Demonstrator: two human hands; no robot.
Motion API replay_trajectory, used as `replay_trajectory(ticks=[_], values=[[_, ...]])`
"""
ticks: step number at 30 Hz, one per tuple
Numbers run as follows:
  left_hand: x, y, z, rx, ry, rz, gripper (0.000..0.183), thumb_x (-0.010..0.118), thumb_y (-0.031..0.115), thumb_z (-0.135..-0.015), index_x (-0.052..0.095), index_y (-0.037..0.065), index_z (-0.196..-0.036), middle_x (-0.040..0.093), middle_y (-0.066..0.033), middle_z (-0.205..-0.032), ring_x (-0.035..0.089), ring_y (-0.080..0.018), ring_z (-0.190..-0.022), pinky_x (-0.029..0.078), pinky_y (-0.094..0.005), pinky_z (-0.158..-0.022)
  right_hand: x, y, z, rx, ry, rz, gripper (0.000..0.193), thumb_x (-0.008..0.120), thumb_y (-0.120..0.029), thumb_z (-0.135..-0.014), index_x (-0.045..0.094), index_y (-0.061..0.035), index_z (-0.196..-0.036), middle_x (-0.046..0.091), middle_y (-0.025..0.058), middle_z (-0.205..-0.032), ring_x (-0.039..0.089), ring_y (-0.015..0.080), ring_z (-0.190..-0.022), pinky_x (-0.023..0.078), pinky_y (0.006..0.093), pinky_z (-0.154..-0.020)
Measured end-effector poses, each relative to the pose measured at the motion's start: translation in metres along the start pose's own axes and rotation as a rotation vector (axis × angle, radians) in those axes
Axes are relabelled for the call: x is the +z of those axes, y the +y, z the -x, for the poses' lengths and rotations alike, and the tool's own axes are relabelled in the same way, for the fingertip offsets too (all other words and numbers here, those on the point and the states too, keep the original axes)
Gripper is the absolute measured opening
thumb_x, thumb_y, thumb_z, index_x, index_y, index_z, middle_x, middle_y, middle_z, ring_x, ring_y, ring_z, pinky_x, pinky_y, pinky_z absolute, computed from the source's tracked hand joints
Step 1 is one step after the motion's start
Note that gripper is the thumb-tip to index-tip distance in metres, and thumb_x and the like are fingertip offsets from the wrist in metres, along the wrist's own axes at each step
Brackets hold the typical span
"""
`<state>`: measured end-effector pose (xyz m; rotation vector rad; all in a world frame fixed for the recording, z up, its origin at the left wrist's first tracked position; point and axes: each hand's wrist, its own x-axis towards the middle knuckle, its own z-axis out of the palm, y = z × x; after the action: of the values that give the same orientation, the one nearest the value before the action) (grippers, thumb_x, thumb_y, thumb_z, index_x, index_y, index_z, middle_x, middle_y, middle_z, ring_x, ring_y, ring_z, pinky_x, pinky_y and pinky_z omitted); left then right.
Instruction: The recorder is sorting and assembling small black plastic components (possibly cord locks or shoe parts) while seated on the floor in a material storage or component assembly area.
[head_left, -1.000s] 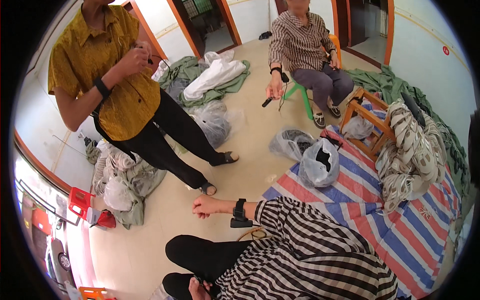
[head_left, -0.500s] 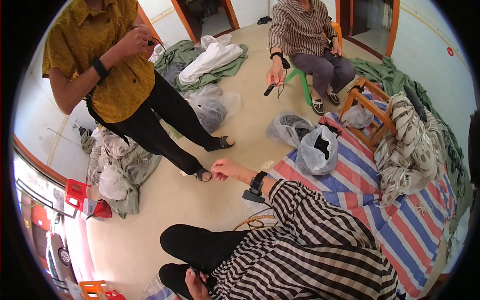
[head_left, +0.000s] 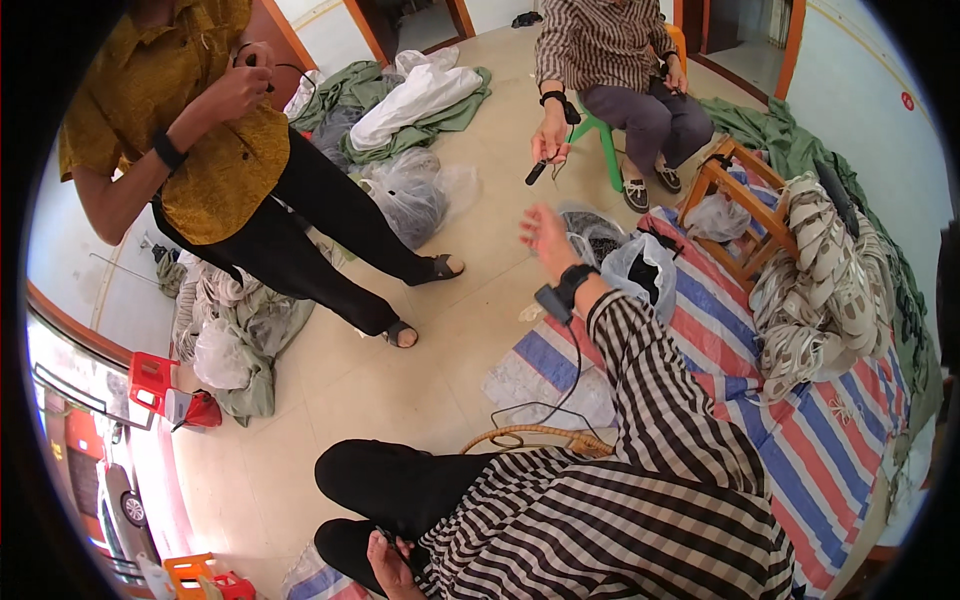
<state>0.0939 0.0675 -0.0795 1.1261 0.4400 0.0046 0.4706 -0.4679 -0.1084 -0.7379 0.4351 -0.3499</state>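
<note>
My right arm, in a black-and-beige checked sleeve, reaches out over the floor. My right hand (head_left: 545, 238) is open and empty, its fingers apart, near the clear plastic bags. A black wristband (head_left: 572, 285) with a small black box sits on that wrist, and a black cable (head_left: 572, 375) runs down from it. Low in the picture, my left hand (head_left: 388, 562) rests by my black-trousered thigh (head_left: 400, 485). Its fingers are closed round a small dark thing, mostly hidden. A clear plastic bag (head_left: 640, 272) with black contents stands just beyond my right forearm.
A standing person (head_left: 200, 130) and a seated person (head_left: 610, 80) each hold a small black corded device. A striped plastic sheet (head_left: 800, 480) bears strung beige shoe parts (head_left: 825, 290) and an upturned wooden stool (head_left: 735, 220). Cloth and bags (head_left: 420, 110) lie behind; red stools (head_left: 152, 380) stand left.
My right hand has swung up and to the right toward the plastic bags, and its curled fingers have spread. The standing person has shifted slightly left in view. My left hand stays by my thigh.
</note>
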Motion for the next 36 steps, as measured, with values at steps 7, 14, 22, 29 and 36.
replay_trajectory(ticks=[7,14,22,29,36], values=[[0.001,0.004,-0.003,-0.056,-0.013,-0.039,0.018,0.060,0.018,-0.082,0.052,0.007,-0.093,0.056,-0.0099,-0.065,0.053,-0.0197,-0.053,0.048,-0.0324,-0.056,0.024,-0.043,-0.035,0.025,-0.041,-0.055,0.056,0.057,-0.045,-0.085,0.041,-0.0084,-0.123,0.046,0.0076,-0.109,0.052,0.0209,-0.090,0.047,0.0395,-0.068],[0.007,0.003,-0.008,-0.063,-0.007,-0.014,0.017,0.059,0.018,-0.083,0.052,0.006,-0.094,0.056,-0.0101,-0.066,0.053,-0.0197,-0.054,0.049,-0.0328,-0.056,0.027,-0.043,-0.051,-0.013,-0.025,0.039,0.021,0.053,-0.014,-0.086,0.052,-0.0011,-0.102,0.060,0.0083,-0.081,0.058,0.0169,-0.069,0.050,0.0299,-0.059],[0.030,0.016,0.004,-0.005,-0.059,-0.100,0.015,0.059,0.013,-0.083,0.053,0.002,-0.091,0.056,-0.0073,-0.072,0.056,-0.0187,-0.060,0.048,-0.0296,-0.056,0.045,-0.014,0.029,0.146,-0.645,0.208,0.022,0.048,-0.013,-0.092,0.052,-0.0023,-0.110,0.061,0.0062,-0.084,0.058,0.0147,-0.071,0.050,0.0292,-0.062],[0.051,0.032,0.007,-0.075,-0.170,-0.277,0.016,0.063,0.012,-0.081,0.055,0.001,-0.088,0.056,-0.0059,-0.073,0.058,-0.0166,-0.062,0.048,-0.0280,-0.054,0.116,-0.013,0.132,0.375,-1.113,0.473,0.025,0.051,-0.017,-0.091,0.053,-0.0017,-0.111,0.062,0.0060,-0.074,0.050,0.0086,-0.048,0.043,0.0225,-0.048],[0.063,0.039,0.015,-0.021,-0.186,-0.254,0.023,0.066,0.019,-0.081,0.054,0.002,-0.090,0.059,-0.0080,-0.072,0.057,-0.0153,-0.060,0.047,-0.0266,-0.056,0.169,0.017,0.224,0.653,-1.491,0.649,0.025,0.049,-0.013,-0.092,0.055,0.0006,-0.112,0.058,0.0031,-0.066,0.038,0.0026,-0.042,0.031,0.0168,-0.041]])
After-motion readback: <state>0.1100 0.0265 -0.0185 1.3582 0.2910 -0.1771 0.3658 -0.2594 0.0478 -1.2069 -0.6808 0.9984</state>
